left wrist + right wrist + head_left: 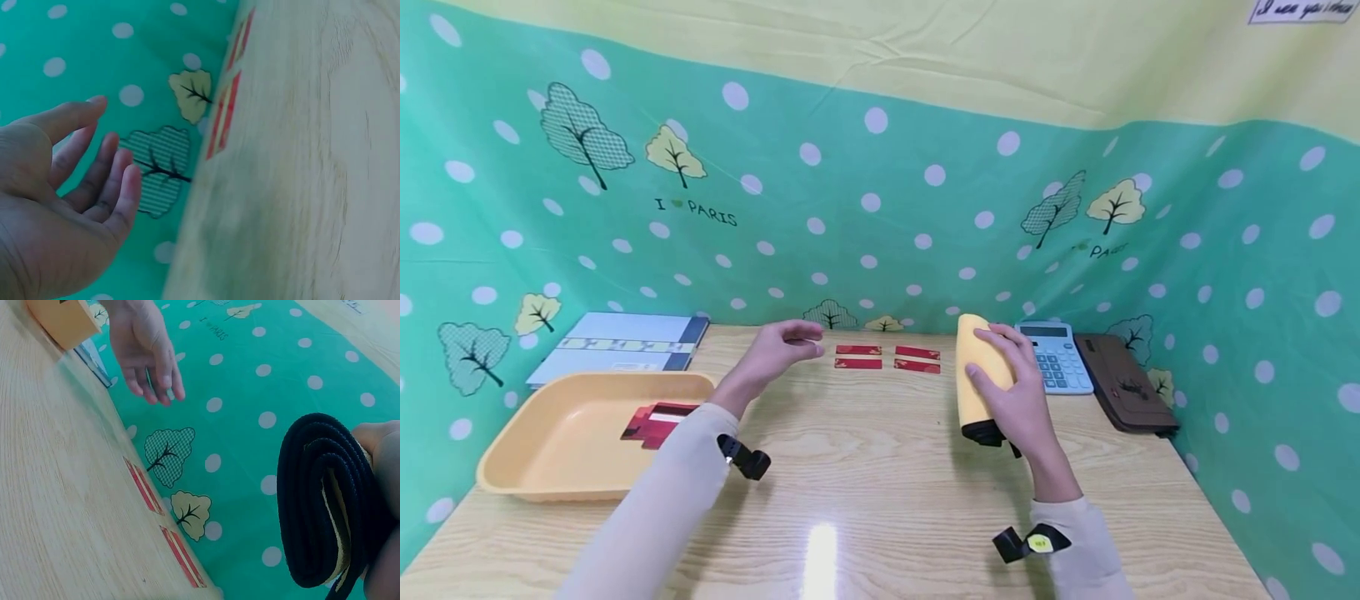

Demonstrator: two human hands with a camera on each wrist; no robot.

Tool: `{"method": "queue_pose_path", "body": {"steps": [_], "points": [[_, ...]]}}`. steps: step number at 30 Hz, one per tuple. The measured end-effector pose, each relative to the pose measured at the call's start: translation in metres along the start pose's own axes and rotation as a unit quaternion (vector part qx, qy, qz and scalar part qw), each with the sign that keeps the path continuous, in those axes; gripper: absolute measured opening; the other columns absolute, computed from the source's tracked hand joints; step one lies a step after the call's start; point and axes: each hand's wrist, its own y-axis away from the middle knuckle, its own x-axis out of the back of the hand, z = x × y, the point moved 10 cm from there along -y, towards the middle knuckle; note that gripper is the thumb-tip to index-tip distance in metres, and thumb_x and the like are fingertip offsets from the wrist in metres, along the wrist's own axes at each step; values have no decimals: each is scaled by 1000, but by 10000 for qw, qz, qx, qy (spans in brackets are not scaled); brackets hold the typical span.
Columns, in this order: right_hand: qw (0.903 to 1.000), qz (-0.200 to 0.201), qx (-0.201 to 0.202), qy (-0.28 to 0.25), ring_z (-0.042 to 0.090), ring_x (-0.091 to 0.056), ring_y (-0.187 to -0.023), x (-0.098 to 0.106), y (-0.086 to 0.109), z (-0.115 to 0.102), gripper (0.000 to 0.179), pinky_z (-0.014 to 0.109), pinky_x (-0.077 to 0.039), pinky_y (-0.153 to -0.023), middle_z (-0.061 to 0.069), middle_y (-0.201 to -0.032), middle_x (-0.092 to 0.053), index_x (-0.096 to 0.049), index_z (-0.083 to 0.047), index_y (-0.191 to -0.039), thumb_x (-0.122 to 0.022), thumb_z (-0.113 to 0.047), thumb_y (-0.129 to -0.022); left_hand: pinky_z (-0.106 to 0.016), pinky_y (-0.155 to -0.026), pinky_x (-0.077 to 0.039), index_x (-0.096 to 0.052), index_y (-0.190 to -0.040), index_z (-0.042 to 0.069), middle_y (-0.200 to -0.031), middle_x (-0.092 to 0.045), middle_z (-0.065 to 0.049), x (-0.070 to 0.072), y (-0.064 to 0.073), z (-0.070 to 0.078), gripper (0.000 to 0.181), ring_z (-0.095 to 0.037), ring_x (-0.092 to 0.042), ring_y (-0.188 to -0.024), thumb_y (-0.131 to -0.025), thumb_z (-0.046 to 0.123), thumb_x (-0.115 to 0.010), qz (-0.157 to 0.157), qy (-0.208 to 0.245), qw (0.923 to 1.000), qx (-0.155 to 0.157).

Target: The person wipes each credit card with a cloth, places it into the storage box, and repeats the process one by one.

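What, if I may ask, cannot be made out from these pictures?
Red cards in the basin: head view, partly hidden behind the left sleeve.
Calculator key markings: head view, too small.
Most inner faces of the yellow roll: right wrist view, hidden by its own coiled layers.
Right hand: right wrist view, cut off by the right edge.

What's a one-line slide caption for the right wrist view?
Right hand holds a rolled dark-and-yellow bundle; beyond, the left hand is empty; red strips lie on the table.
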Motion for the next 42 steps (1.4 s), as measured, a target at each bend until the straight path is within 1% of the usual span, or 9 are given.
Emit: {"method": "queue_pose_path", "body": {"steps": [4,7,11,15,18,22,28,36,42], "points": [[10000,5,-36,31,26,-44,-132,3,-1,1,47,32,-46,-91,1,-156,-41,-62,-22,-142,-72,-17,-97,-53,-117,-48,-60,-141,10,-147,-57,-20,-12,-16,-9,48,-35,-60,-128,-95,13,-73,-157,104,9998,49],[10000,16,-60,19,25,-44,-133,4,-1,3,47,31,-46,-90,1,-156,-41,-62,-23,-142,-73,-18,-97,-53,-113,-51,-59,-143,10,-144,-59,-19,-21,-26,-16,50,-33,-61,-123,-96,13,-73,-205,12,9997,105],[10000,22,-41,1,26,-44,-135,6,-3,4,46,31,-46,-91,1,-157,-41,-62,-23,-142,-73,-18,-97,-41,-94,-55,-59,-143,10,-135,-61,-16,-25,-35,-24,49,-29,-59,-111,-97,14,-72,-85,-309,9993,190],[10000,34,0,-64,26,-43,-137,5,-4,4,47,34,-45,-93,1,-156,-41,-62,-23,-141,-73,-16,-96,-29,-82,-49,-60,-143,12,-133,-61,-16,-28,-41,-35,49,-28,-57,-113,-96,13,-73,73,-465,9987,218],[9999,-4,25,-119,27,-42,-137,3,-3,2,47,37,-45,-95,3,-156,-41,-63,-21,-141,-74,-15,-96,-29,-87,-49,-60,-143,13,-132,-62,-17,-32,-44,-43,52,-28,-57,-116,-94,14,-76,155,-546,9981,244],[9998,-48,52,-163,28,-42,-137,0,-3,1,48,40,-45,-96,4,-156,-41,-62,-20,-142,-74,-15,-96,-33,-92,-49,-58,-145,15,-123,-62,-11,-34,-48,-51,58,-25,-55,-109,-91,18,-80,236,-764,9962,333],[9999,7,52,-100,28,-42,-135,2,-2,2,48,39,-45,-94,4,-156,-41,-62,-20,-141,-74,-14,-95,-35,-87,-41,-50,-153,15,-106,-54,-3,-37,-54,-51,68,-21,-48,-96,-91,25,-79,85,-1142,9928,343],[9999,-36,-57,-82,27,-43,-134,2,-2,3,48,36,-47,-93,3,-156,-41,-62,-20,-142,-74,-16,-96,-44,-93,-31,-62,-142,17,-100,-54,-1,-34,-58,-45,58,-24,-48,-97,-89,31,-81,115,-2043,9783,329],[9999,-56,-48,-71,27,-43,-135,1,-2,4,48,37,-47,-94,3,-156,-40,-62,-20,-142,-73,-15,-96,-47,-94,-31,-66,-135,17,-105,-55,-4,-34,-58,-47,49,-26,-48,-98,-89,28,-81,154,-2136,9754,530]]}}
